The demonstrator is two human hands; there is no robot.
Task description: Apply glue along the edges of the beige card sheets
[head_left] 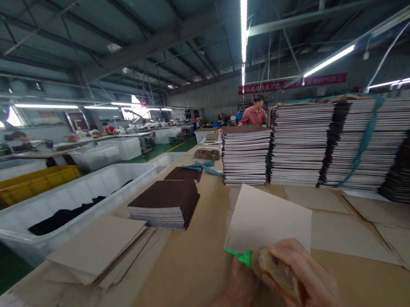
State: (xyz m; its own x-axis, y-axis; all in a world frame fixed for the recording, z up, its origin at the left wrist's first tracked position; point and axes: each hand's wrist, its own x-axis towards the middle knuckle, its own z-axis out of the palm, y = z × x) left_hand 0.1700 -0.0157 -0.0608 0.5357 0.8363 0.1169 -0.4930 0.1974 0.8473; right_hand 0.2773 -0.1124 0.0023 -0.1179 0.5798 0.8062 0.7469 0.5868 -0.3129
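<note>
My right hand [313,279] is closed around a worn glue bottle [279,271] with a green nozzle [240,255] that points left. My left hand [243,283] is just below the nozzle, at the lower edge of a pale cardboard sheet [268,218]. Its fingers are hidden behind the bottle. The sheet lies tilted over other cardboard pieces on the brown worktable [189,270], and its blank face is turned up.
A low stack of dark brown covers [166,200] and a loose pile of cardboard [97,246] sit on the left. Tall striped stacks [246,156] [338,142] line the back. A white tub [83,193] and a yellow bin [25,185] stand left. A person in a red shirt [256,113] works far off.
</note>
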